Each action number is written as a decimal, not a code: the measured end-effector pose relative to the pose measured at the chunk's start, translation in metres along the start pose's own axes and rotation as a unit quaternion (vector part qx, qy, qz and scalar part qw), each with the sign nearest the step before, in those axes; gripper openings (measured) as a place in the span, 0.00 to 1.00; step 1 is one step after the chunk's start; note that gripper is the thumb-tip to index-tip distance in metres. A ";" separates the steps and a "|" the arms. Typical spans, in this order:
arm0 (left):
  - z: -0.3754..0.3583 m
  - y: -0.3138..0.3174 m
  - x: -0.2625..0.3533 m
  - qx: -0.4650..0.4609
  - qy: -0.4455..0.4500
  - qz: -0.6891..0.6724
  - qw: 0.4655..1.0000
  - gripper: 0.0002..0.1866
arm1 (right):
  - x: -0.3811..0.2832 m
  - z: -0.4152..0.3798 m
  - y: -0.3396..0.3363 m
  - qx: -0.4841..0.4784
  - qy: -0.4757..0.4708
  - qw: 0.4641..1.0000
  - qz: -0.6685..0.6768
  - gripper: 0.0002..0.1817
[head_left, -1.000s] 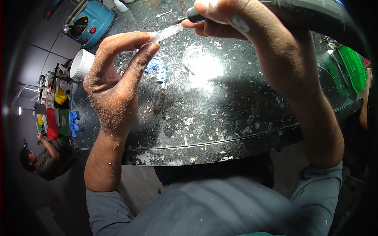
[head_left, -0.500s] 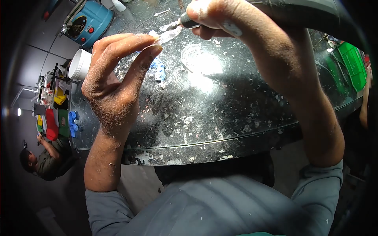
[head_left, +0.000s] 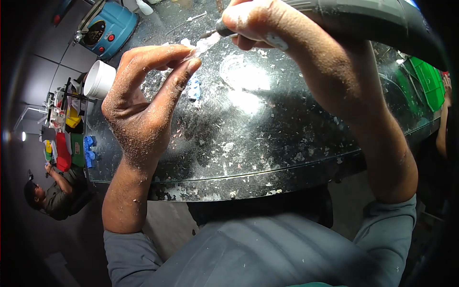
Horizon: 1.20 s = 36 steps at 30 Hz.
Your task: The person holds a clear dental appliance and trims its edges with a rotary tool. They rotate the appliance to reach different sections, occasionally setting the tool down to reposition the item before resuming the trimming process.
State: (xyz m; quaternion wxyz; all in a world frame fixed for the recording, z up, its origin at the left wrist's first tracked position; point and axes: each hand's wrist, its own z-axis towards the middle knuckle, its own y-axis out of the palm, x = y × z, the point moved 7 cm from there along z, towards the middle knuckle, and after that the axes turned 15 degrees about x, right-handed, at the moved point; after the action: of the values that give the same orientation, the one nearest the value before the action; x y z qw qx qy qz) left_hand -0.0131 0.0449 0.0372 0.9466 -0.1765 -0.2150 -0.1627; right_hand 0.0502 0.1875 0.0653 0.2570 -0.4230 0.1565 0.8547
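Observation:
My left hand [head_left: 141, 107], dusted with pale powder, pinches a small translucent whitish piece [head_left: 209, 44] between thumb and forefinger. In my right hand [head_left: 306, 43] is a rotary handpiece [head_left: 222, 27], its dark nose pointing left. The thick dark body of the tool [head_left: 363, 20] runs off at the upper right. A small burr [head_left: 207, 34] at its tip lies against or very close to the upper side of the piece; contact is hard to make out. My fingers hide part of both the piece and the handpiece.
White debris covers the black worktop [head_left: 267, 138]. A blue machine with red buttons [head_left: 109, 29] and a white tub [head_left: 99, 80] stand left. Blue scraps [head_left: 194, 89] lie mid-table. There is a green tray [head_left: 427, 79] at right. Another person [head_left: 57, 191] sits far left; someone's arm [head_left: 444, 115] shows far right.
My left hand has shifted slightly right and down, and the piece has turned in its fingers. The handpiece tip has moved a little left, with more of the tool body showing.

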 end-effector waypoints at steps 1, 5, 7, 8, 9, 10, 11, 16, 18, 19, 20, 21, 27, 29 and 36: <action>0.000 0.000 0.000 0.000 0.000 0.000 1.000 0.11 | 0.000 0.000 0.000 0.000 0.001 1.000 0.001 0.07; 0.000 0.001 0.002 -0.004 -0.001 -0.003 1.000 0.11 | -0.003 -0.003 -0.001 0.000 0.000 1.000 0.000 0.08; 0.000 0.001 0.002 -0.004 0.002 -0.005 1.000 0.11 | -0.008 -0.008 -0.003 0.002 0.002 1.000 0.000 0.08; 0.000 0.001 0.002 -0.004 0.002 0.001 1.000 0.11 | -0.012 -0.012 -0.006 0.002 0.008 1.000 0.000 0.08; 0.000 0.001 0.002 -0.004 0.001 0.007 1.000 0.11 | -0.017 -0.017 -0.009 0.006 0.012 1.000 -0.001 0.08; 0.000 0.001 0.002 -0.003 0.002 0.007 1.000 0.11 | -0.022 -0.022 -0.012 0.010 0.018 1.000 -0.002 0.08; 0.000 0.001 0.000 -0.003 -0.010 0.000 1.000 0.10 | -0.027 -0.028 -0.015 0.015 0.021 1.000 -0.003 0.08; 0.000 0.003 0.002 0.003 -0.040 -0.027 0.999 0.10 | -0.033 -0.037 -0.018 0.058 0.011 0.998 -0.029 0.09; 0.000 0.005 0.008 -0.004 -0.002 -0.034 0.999 0.11 | -0.031 -0.037 -0.015 0.053 0.007 0.997 -0.059 0.12; 0.000 0.006 0.008 -0.004 -0.003 -0.035 0.999 0.11 | -0.030 -0.037 -0.014 0.044 0.011 0.997 -0.064 0.13; -0.001 0.005 0.009 -0.005 0.006 -0.041 0.999 0.11 | -0.029 -0.038 -0.012 0.034 0.014 0.997 -0.068 0.13; -0.001 0.005 0.010 -0.006 0.015 -0.046 0.999 0.10 | -0.023 -0.034 -0.014 0.001 -0.094 0.992 -0.079 0.13; -0.006 0.006 -0.003 -0.012 -0.095 -0.105 0.990 0.10 | -0.029 -0.039 -0.017 -0.072 -0.057 0.979 -0.183 0.12; -0.005 0.004 -0.006 -0.002 -0.103 -0.129 0.986 0.10 | -0.001 -0.033 -0.032 -0.113 0.175 0.978 -0.023 0.12; -0.006 0.002 -0.009 0.010 -0.112 -0.191 0.975 0.12 | -0.028 -0.026 -0.032 -0.010 -0.018 0.996 -0.090 0.13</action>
State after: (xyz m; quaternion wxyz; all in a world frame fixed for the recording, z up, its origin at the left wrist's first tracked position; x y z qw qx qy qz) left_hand -0.0178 0.0467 0.0276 0.8695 -0.1400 -0.3513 -0.3176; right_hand 0.0994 0.1921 0.0708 0.3314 -0.4219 0.1049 0.8373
